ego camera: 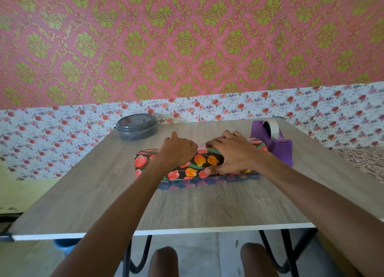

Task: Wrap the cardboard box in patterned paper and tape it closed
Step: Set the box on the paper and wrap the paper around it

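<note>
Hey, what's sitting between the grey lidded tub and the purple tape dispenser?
Head view: bare table between tub and tape dispenser; the left hand and right hand, on the wrapped box, sit just nearer.

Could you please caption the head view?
Left hand and right hand steady the tulip-patterned paper-wrapped box on a wood-grain table.
</note>
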A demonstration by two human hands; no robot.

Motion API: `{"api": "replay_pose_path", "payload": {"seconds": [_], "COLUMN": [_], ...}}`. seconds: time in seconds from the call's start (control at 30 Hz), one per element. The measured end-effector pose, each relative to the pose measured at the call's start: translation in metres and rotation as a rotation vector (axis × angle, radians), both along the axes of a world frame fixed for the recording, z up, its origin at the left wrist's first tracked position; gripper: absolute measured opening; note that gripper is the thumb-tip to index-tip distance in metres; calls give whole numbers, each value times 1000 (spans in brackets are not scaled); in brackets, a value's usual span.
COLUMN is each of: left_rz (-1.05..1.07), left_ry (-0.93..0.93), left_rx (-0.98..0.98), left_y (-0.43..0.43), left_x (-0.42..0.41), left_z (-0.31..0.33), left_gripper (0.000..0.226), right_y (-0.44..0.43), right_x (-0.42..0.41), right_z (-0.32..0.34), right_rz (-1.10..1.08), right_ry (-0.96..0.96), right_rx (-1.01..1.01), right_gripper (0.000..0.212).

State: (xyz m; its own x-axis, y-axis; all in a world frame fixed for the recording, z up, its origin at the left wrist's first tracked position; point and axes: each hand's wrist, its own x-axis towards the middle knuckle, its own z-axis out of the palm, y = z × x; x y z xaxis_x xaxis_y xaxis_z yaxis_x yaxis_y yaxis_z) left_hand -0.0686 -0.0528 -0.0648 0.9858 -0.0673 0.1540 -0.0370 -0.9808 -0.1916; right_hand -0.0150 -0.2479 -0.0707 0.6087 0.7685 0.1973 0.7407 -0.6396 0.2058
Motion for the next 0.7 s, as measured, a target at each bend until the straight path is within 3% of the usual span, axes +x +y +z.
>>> {"api": "replay_pose_path", "payload": {"seconds": [0.13,0.23,0.4,0.53,0.7], "left_rz": [-27,-38,-42,9,7], "left_ry": [22,48,23,-95,-231], "left_rx": [59,53,-38,-238,-284], "left_y": [2,9,8,3,-3], "left_x": [0,1,-3,-10,-19], "left_z": [-12,-27,-31,-32,-31], "left_gripper": [28,37,43,42,43], "right_y": [3,5,11,11,9], "right_x": [7,10,11,8,2], "right_z": [10,14,15,16,17], "right_rz": [-60,-95,-94,-83,-87], "right_ry": [165,327,313,217,159], "right_rx": [-83,-107,-102,-60,-19], "right_gripper": [104,113,110,105,108]}}
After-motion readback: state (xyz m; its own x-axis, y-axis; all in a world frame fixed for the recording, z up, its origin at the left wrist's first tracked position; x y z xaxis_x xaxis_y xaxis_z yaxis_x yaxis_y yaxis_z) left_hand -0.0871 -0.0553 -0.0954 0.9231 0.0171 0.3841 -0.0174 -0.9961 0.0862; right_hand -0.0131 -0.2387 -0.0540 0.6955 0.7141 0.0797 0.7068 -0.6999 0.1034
